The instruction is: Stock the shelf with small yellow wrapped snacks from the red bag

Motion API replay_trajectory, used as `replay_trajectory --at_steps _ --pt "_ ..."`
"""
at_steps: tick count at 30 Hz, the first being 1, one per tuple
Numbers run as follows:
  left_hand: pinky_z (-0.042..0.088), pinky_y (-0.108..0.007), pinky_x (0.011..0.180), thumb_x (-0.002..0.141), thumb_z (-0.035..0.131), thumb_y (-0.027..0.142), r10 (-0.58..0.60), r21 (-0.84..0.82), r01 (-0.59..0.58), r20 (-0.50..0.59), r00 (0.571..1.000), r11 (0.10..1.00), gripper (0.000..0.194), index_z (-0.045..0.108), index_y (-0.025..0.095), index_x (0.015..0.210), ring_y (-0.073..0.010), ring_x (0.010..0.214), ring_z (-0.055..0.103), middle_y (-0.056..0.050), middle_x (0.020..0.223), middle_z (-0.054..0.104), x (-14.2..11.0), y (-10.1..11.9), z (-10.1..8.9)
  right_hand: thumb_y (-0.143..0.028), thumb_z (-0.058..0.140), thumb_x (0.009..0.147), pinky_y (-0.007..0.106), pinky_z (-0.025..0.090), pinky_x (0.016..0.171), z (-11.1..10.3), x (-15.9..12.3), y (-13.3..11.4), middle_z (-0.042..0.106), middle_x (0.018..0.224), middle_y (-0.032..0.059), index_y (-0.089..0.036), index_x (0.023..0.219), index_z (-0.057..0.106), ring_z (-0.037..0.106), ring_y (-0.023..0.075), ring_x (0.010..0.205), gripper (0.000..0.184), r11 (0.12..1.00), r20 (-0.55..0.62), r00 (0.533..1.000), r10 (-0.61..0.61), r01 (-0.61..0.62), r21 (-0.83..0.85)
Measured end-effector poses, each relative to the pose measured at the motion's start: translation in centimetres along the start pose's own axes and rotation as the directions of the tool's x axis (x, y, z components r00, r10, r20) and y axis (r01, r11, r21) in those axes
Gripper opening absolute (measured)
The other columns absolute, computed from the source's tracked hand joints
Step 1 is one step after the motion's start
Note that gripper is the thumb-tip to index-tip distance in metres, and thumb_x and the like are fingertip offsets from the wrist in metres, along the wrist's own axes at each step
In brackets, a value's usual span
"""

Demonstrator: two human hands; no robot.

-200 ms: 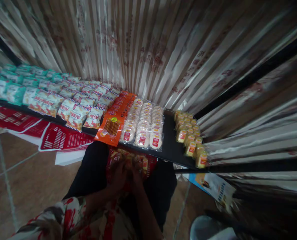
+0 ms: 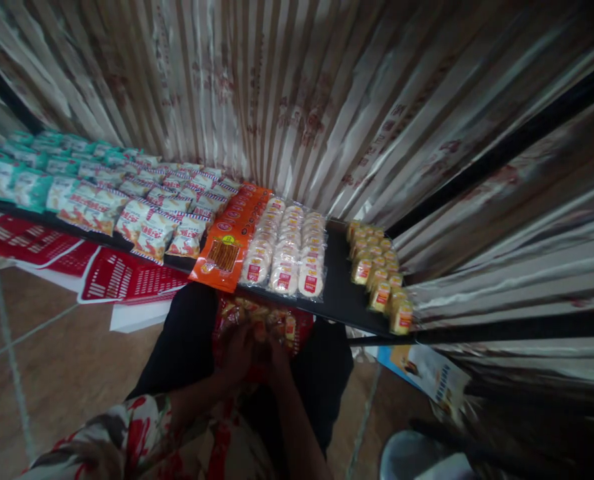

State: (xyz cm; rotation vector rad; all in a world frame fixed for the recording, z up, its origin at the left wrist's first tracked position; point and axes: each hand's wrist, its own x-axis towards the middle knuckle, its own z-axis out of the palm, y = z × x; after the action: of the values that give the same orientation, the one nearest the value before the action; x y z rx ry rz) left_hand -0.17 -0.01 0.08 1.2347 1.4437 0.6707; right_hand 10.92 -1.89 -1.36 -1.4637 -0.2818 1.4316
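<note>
A red bag (image 2: 304, 328) in the lap, under two hands

The red bag lies between the thighs (image 2: 187, 333), just below the front edge of the black shelf (image 2: 339, 267). Probably the lap serves as a support, so that both hands are free to work at its top. The left hand (image 2: 237, 350) is at its 8 o'clock, the right hand (image 2: 278, 357) at its 5 o'clock; their fingers come near to each other over the small yellowish packets (image 2: 290, 327) inside. Whether the fingers are clamped on one packet – I cannot tell, the place is too dark and blurred.

The bag looks shiny and deep red, with the packets showing in its upper part.

Outward from it, the orange pack (image 2: 231, 237) lies at 11 o'clock, perhaps as a divider between two kinds. Round white packs (image 2: 285, 250) stand in three rows towards 12 o'clock, and yellow packs (image 2: 381, 293) at 2 o'clock. White-and-red bags (image 2: 149, 233), then teal bags (image 2: 31, 190), are at 10 o'clock – grouped by kind, presumably for easy finding.
</note>
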Motion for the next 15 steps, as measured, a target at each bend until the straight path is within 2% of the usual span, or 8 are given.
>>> replay_trajectory --at_steps 2,5,7,9,12,15 --pt "0.033 -0.039 0.116 0.077 0.046 0.011 0.027 0.052 -0.027 0.000 1.000 0.998 0.049 0.063 0.019 0.122 -0.0222 0.128 0.052 -0.009 0.133 0.061 0.0 0.0 -0.1 -0.054 0.068 0.060 0.039 0.056 0.077 -0.3 -0.2 -0.5 0.075 0.080 0.0056 -0.020 0.081 0.072 0.070 0.0286 0.091 0.041 1.000 -0.014 1.000 0.021 -0.021 0.001" --pt "0.034 -0.038 0.116 0.076 0.044 0.008 0.080 0.131 -0.080 0.003 0.997 0.988 0.053 0.062 0.015 0.125 -0.0226 0.129 0.050 -0.012 0.136 0.058 0.1 -0.2 -0.1 -0.054 0.067 0.061 0.039 0.055 0.083 -1.0 -0.4 -1.1 0.075 0.082 0.0057 -0.020 0.080 0.072 0.069 0.0283 0.095 0.038 0.997 -0.001 0.999 -0.034 0.034 -0.068" --pt "0.030 -0.038 0.118 0.075 0.045 0.007 0.102 0.166 -0.101 0.003 0.995 0.981 0.054 0.063 0.015 0.125 -0.0231 0.133 0.046 -0.012 0.139 0.055 0.2 -0.4 -0.1 -0.053 0.067 0.063 0.039 0.052 0.089 -1.5 -0.5 -1.6 0.075 0.087 0.0061 -0.020 0.080 0.073 0.067 0.0279 0.101 0.037 0.991 0.029 0.997 -0.075 0.077 -0.109" --pt "0.027 -0.039 0.119 0.074 0.047 0.007 0.111 0.186 -0.111 0.014 0.994 0.976 0.054 0.063 0.016 0.125 -0.0236 0.137 0.042 -0.011 0.143 0.052 0.3 -0.6 -0.1 -0.053 0.068 0.062 0.040 0.050 0.091 -1.8 -0.6 -2.2 0.075 0.088 0.0066 -0.020 0.079 0.074 0.066 0.0287 0.103 0.037 0.986 0.051 0.997 -0.059 0.066 -0.150" --pt "0.026 -0.040 0.120 0.072 0.049 0.006 0.126 0.159 -0.132 0.043 0.991 0.978 0.056 0.062 0.016 0.125 -0.0238 0.139 0.040 -0.011 0.146 0.050 0.4 -0.8 -0.1 -0.056 0.067 0.062 0.041 0.049 0.090 -1.9 -1.0 -3.5 0.075 0.086 0.0076 -0.020 0.074 0.073 0.066 0.0299 0.101 0.039 0.967 0.070 0.997 -0.022 0.039 -0.250" --pt "0.029 -0.041 0.119 0.068 0.050 0.004 0.133 0.050 -0.137 0.061 0.989 0.989 0.054 0.063 0.017 0.119 -0.0233 0.134 0.047 -0.009 0.139 0.056 0.2 -0.4 -0.2 -0.058 0.064 0.064 0.038 0.050 0.085 -2.1 -1.4 -4.9 0.076 0.082 0.0077 -0.020 0.072 0.073 0.067 0.0290 0.096 0.040 0.936 0.101 0.995 0.015 0.022 -0.352"
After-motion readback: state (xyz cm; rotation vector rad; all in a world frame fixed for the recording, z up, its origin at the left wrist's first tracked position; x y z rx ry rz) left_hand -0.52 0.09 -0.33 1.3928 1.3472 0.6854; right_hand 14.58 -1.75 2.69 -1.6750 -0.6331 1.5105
